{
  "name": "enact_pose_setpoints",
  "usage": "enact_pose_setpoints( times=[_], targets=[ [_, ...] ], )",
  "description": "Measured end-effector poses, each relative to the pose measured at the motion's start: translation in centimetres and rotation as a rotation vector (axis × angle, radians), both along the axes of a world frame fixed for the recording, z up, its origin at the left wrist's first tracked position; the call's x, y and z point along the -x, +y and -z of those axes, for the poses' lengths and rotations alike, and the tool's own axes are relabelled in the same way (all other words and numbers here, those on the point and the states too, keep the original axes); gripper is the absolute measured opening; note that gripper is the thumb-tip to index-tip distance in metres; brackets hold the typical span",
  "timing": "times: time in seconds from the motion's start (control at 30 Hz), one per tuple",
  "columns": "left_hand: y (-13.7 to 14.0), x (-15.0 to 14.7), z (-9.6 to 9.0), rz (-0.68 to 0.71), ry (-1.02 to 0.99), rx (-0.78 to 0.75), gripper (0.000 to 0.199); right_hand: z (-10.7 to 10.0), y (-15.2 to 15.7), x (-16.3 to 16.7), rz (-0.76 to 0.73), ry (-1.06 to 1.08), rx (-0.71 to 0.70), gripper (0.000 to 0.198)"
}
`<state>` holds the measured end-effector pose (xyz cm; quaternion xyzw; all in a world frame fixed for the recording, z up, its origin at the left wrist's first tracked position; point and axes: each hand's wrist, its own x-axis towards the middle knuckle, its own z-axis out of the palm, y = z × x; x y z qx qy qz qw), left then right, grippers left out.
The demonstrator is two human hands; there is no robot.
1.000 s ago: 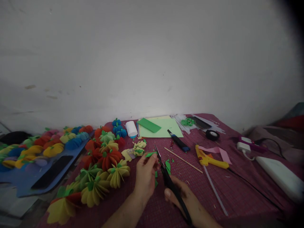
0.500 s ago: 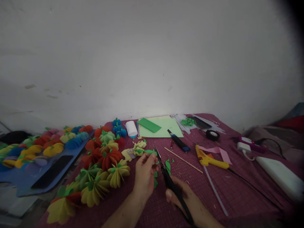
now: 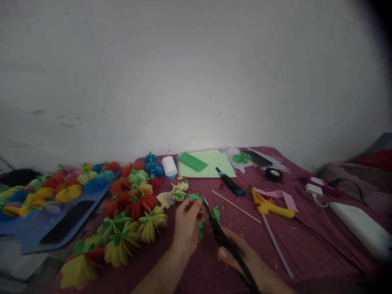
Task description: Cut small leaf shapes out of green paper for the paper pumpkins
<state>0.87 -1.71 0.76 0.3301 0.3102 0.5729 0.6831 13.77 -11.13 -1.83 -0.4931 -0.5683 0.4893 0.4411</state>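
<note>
Black-handled scissors (image 3: 225,239) are in my right hand (image 3: 241,251), their blades pointing up and left. The blade tips reach the fingertips of my left hand (image 3: 187,222), which pinches a small piece of green paper (image 3: 194,196). How much of the paper lies between the blades is too small to make out. Green paper scraps (image 3: 200,232) lie on the cloth between both hands, and another green piece (image 3: 216,214) rests just right of the blades. Behind my left hand sits a heap of crumpled yellow paper bits (image 3: 180,190).
Folded paper pumpkins (image 3: 142,204) crowd the left side, with more on a blue board (image 3: 30,241). A wooden stick (image 3: 237,207), a utility knife (image 3: 231,183) and a yellow glue gun (image 3: 272,207) with a cord lie to the right. Green paper sheets (image 3: 214,163) are at the back.
My right hand and the scissors have shifted slightly right and down, the handles looking closer together. My left hand stays nearly in place, still pinching the green paper.
</note>
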Motion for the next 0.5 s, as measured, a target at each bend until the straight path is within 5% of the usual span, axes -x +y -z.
enact_pose_setpoints(
  times=[0.5],
  targets=[
    [0.02,-0.02,-0.09,-0.021,0.109,-0.041,0.024,-0.04,0.13,-0.64,-0.006,-0.016,0.105,0.054]
  ],
)
